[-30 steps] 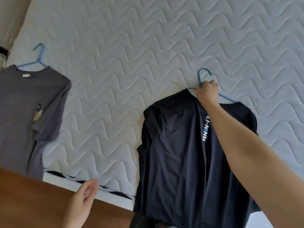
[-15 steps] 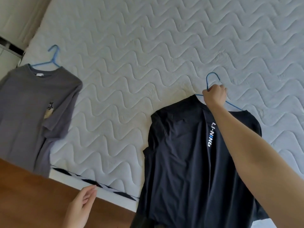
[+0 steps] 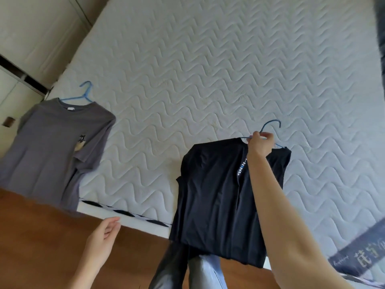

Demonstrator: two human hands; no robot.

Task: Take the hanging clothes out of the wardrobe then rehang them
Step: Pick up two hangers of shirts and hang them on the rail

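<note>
Right hand (image 3: 260, 143) around thin blue hanger (image 3: 270, 127)

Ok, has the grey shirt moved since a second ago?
No. The grey shirt lies at the mattress's left side, its hem meeting the striped border at the same spot as before; only the camera shifted.

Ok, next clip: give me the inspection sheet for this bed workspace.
Surface: white quilted mattress, mostly bare.
Job's things: black T-shirt on a blue hanger, lower part draped past the mattress edge; grey T-shirt on a light blue hanger lying at the left.
Clutter: nothing seen.
Grippers: right hand pinching the black shirt's hanger; left hand open, empty.
Cables: nothing seen.
Surroundings: wooden floor, white cabinet doors.
</note>
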